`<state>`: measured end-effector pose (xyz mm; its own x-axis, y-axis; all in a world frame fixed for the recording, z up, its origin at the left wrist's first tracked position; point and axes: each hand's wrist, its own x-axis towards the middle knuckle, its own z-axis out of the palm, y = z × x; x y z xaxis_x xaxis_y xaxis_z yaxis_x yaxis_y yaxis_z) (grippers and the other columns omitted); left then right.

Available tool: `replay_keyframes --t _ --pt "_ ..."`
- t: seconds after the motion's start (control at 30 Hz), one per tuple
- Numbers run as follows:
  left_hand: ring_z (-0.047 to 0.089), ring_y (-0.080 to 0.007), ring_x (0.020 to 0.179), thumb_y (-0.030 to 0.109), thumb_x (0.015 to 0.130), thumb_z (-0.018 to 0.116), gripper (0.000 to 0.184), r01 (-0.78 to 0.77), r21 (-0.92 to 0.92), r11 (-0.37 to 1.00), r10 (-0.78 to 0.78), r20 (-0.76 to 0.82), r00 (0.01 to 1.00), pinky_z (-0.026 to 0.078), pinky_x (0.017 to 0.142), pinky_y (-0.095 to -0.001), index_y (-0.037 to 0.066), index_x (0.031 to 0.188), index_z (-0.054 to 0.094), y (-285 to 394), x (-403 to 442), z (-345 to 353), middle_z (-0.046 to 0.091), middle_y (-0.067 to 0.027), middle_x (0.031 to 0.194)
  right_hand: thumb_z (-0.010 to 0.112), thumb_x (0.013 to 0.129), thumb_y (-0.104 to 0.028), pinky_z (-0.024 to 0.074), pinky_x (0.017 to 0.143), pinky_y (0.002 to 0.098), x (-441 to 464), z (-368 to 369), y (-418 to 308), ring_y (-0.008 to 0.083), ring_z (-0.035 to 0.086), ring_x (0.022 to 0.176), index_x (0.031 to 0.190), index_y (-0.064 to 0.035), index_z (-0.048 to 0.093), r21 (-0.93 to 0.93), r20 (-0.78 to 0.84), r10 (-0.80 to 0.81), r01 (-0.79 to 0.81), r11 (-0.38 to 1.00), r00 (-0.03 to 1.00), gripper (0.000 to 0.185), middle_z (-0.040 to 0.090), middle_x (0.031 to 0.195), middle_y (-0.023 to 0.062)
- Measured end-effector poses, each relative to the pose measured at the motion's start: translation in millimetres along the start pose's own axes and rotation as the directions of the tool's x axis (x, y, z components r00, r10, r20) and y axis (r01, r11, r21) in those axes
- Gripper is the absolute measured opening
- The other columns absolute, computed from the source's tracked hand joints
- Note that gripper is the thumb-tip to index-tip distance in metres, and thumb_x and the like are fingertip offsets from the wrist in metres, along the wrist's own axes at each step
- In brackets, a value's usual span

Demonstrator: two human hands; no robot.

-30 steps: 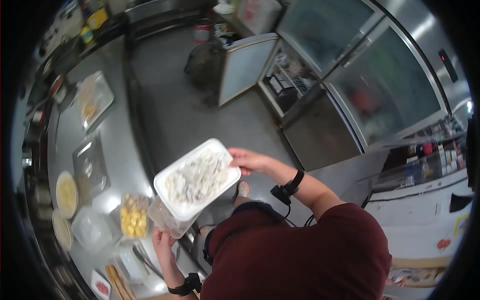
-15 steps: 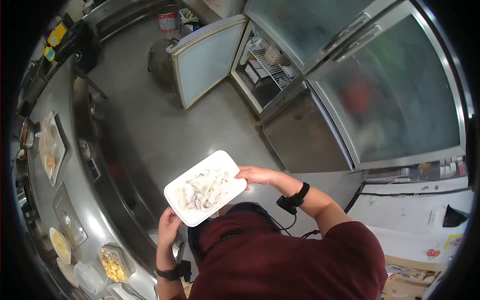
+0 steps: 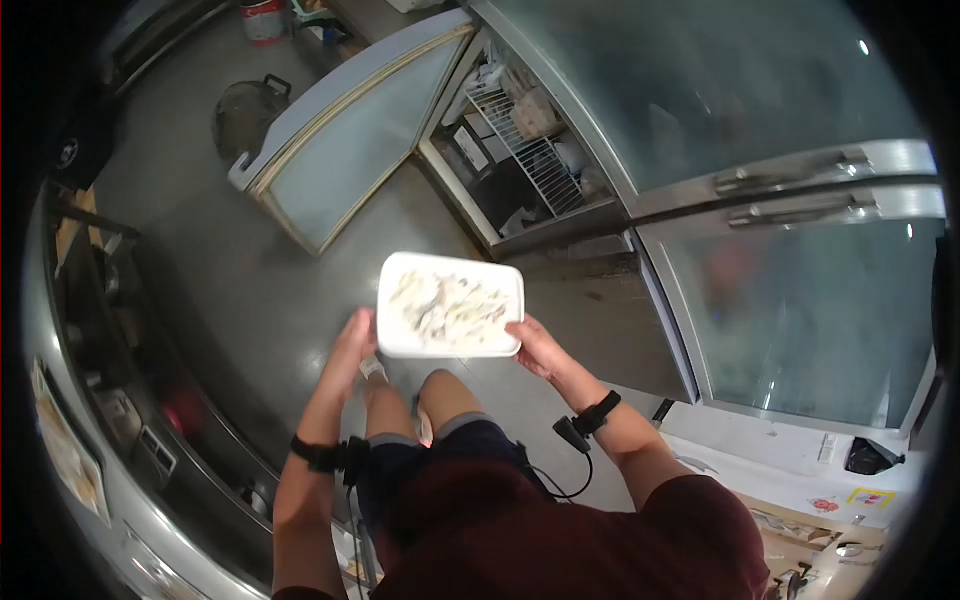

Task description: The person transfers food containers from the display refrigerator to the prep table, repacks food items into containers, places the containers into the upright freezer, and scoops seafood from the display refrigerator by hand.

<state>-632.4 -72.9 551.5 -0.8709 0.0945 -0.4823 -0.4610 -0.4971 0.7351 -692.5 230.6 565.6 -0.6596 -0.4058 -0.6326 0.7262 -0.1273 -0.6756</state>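
A white rectangular tray (image 3: 393,340) of pale, grey-streaked food pieces (image 3: 450,305) is held out in front of my body, above the floor. What kind of food it is, I cannot make out. My right hand (image 3: 536,347) grips its right end, thumb over the rim and fingers underneath. At the left end, my left hand (image 3: 357,335) is closed against the side, slightly blurred, its fingers partly hidden. Ahead of the tray, a low fridge door (image 3: 350,150) stands wide open, showing a wire shelf (image 3: 520,135) with packages inside.
Closed glass-fronted fridge doors (image 3: 800,310) with metal handles rise on the right. A steel counter (image 3: 150,545) with shelving below runs along the left. On the floor beyond the open door are a dark round object (image 3: 245,120) and a red-and-silver can (image 3: 263,22).
I have turned away from the counter and toward the open fridge. The tray has moved forward and swung from slanted to nearly level across my view, still between both hands.
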Motion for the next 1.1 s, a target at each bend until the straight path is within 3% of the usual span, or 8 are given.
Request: replay_keyframes --t 0.13,0.3,0.7,0.73,0.9,0.97,1.03,1.1 --pt "0.050 -0.0179 0.103 0.034 0.092 0.038 0.036 -0.147 0.054 0.988 0.155 -0.212 0.965 0.039 0.089 -0.0300 0.004 0.111 0.045 25.0 95.4 19.1 0.051 -0.0081 0.113 0.042 0.086 -0.014 0.0496 0.081 0.0344 93.7 -50.2 -34.6 0.0230 0.053 0.102 0.123 0.0004 0.031 0.128 -0.215 -0.155 0.185 0.974 0.964 0.042 0.047 0.118 0.0153" --pt "0.051 -0.0184 0.101 0.028 0.090 0.043 0.032 0.032 -0.142 0.989 -0.073 -0.297 0.952 0.039 0.086 -0.0300 0.006 0.113 0.044 -36.6 139.6 -6.7 0.050 -0.0088 0.114 0.038 0.085 -0.016 0.0484 0.083 0.0430 207.9 -134.4 -69.2 0.0318 0.048 0.107 0.126 -0.0019 0.027 0.094 -0.470 -0.365 0.457 0.885 0.804 0.044 0.042 0.123 0.0168" --pt "0.051 -0.0204 0.099 0.027 0.088 0.046 0.033 0.181 -0.277 0.944 -0.301 -0.496 0.814 0.040 0.085 -0.0308 0.004 0.111 0.044 -88.2 154.4 -29.4 0.049 -0.0098 0.111 0.041 0.089 -0.024 0.0328 0.093 0.0594 321.7 -286.3 -144.5 0.0400 0.035 0.114 0.122 0.0026 0.032 0.313 -0.815 -0.141 0.632 0.709 0.562 0.043 0.032 0.125 0.0221" --pt "0.051 -0.0204 0.099 0.027 0.088 0.046 0.034 0.183 -0.285 0.941 -0.308 -0.499 0.810 0.040 0.085 -0.0308 0.004 0.111 0.044 -90.4 157.2 -28.6 0.049 -0.0099 0.112 0.046 0.087 -0.023 0.0327 0.093 0.0567 325.0 -300.2 -141.5 0.0366 0.036 0.115 0.120 0.0031 0.036 0.173 -0.723 -0.332 0.624 0.762 0.606 0.043 0.036 0.123 0.0222" --pt "0.051 -0.0203 0.099 0.027 0.088 0.046 0.033 0.176 -0.313 0.934 -0.319 -0.501 0.805 0.040 0.085 -0.0308 0.004 0.112 0.044 -94.6 158.7 -22.6 0.049 -0.0102 0.112 0.043 0.086 -0.031 0.0329 0.093 0.0476 333.3 -330.4 -153.8 0.0300 0.035 0.117 0.122 0.0000 0.037 -0.360 -0.835 -0.267 -0.112 0.926 0.482 0.047 0.036 0.126 0.0181" --pt "0.052 -0.0204 0.099 0.027 0.088 0.046 0.033 0.172 -0.315 0.933 -0.317 -0.500 0.806 0.040 0.085 -0.0308 0.004 0.112 0.044 -94.0 155.3 -23.8 0.049 -0.0103 0.112 0.040 0.086 -0.034 0.0318 0.093 0.0454 339.5 -329.5 -157.0 0.0276 0.034 0.118 0.124 -0.0019 0.036 -0.165 -0.915 -0.164 0.029 0.986 0.369 0.050 0.035 0.127 0.0164" --pt "0.052 -0.0205 0.098 0.026 0.088 0.047 0.032 0.150 -0.308 0.939 -0.292 -0.492 0.820 0.040 0.085 -0.0308 0.004 0.111 0.045 -91.3 152.3 -23.7 0.050 -0.0105 0.111 0.036 0.087 -0.038 0.0294 0.095 0.0449 355.2 -328.0 -167.6 0.0256 0.032 0.119 0.126 -0.0046 0.034 0.326 -0.931 0.123 0.628 0.707 0.344 0.052 0.033 0.129 0.0147" --pt "0.052 -0.0209 0.099 0.026 0.087 0.047 0.031 0.148 -0.331 0.932 -0.308 -0.508 0.805 0.040 0.085 -0.0308 0.004 0.110 0.045 -91.1 149.0 -27.2 0.050 -0.0105 0.111 0.031 0.087 -0.040 0.0270 0.096 0.0447 356.4 -322.6 -161.5 0.0249 0.029 0.119 0.128 -0.0078 0.033 0.277 -0.932 0.043 0.627 0.728 0.360 0.053 0.030 0.130 0.0131"
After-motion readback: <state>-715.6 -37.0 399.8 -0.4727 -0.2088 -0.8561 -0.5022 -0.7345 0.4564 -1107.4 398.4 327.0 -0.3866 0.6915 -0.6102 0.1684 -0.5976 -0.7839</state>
